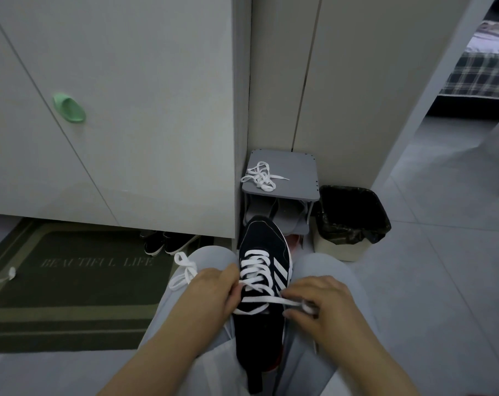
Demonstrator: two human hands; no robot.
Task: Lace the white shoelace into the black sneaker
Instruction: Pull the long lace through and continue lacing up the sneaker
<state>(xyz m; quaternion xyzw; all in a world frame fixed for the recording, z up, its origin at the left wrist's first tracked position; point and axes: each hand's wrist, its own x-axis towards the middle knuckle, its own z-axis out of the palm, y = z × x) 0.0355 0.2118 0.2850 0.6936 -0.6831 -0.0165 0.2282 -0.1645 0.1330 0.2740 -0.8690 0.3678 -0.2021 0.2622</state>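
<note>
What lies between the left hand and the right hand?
Head view: the black white-striped sneaker, with the flat white shoelace stretched across it from left hand to right hand.

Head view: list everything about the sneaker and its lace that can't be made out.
- Top eyelets of the black sneaker: head view, covered by the left hand and the crossed white shoelace.
- Lace tip at the right hand: head view, motion-blurred and tucked among its fingers.
- Small white thing on the doormat: head view, too small and dim to identify.
</note>
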